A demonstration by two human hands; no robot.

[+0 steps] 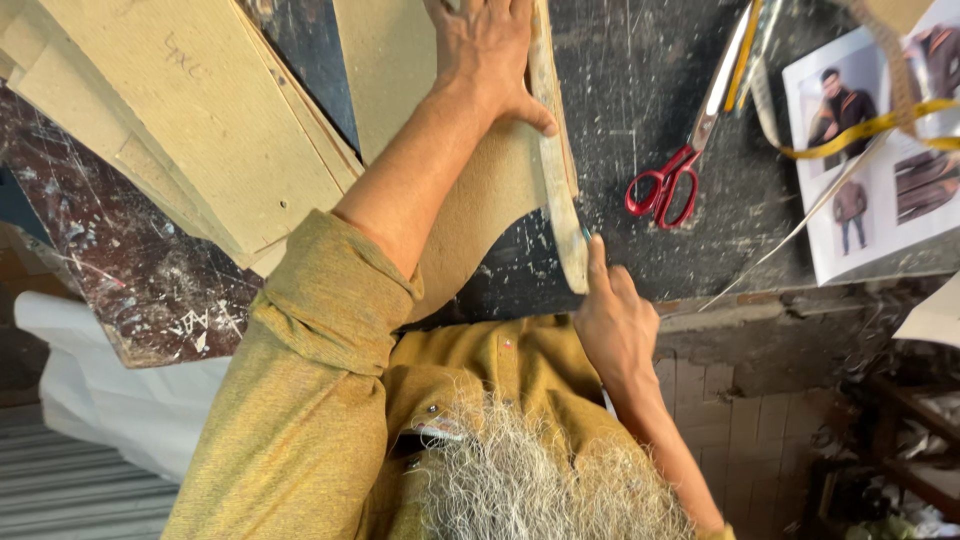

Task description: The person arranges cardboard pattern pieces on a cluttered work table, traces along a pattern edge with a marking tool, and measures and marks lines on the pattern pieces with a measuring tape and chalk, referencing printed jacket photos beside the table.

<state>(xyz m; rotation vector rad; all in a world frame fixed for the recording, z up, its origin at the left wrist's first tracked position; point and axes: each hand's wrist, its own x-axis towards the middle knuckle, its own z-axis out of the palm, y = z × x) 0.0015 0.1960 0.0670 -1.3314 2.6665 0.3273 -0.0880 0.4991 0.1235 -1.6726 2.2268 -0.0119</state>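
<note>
Brown cardboard pattern piece [470,190] lies flat on the dark scratched table [640,90], with a curved wooden ruler [556,170] along its right edge. Pattern's top is cut off by the frame and its left side runs under the forearm. Left hand [488,55] is spread flat, pressing pattern and ruler down, fingertips out of frame. Right hand [612,320] sits at the ruler's lower end, fingers pinched on something small and bluish, too small to make out. More cardboard pieces [190,120] stacked left. Red-handled scissors [665,185] and yellow tape measure [860,125] well to the right, beside a printed clothing sheet [880,200].
</note>
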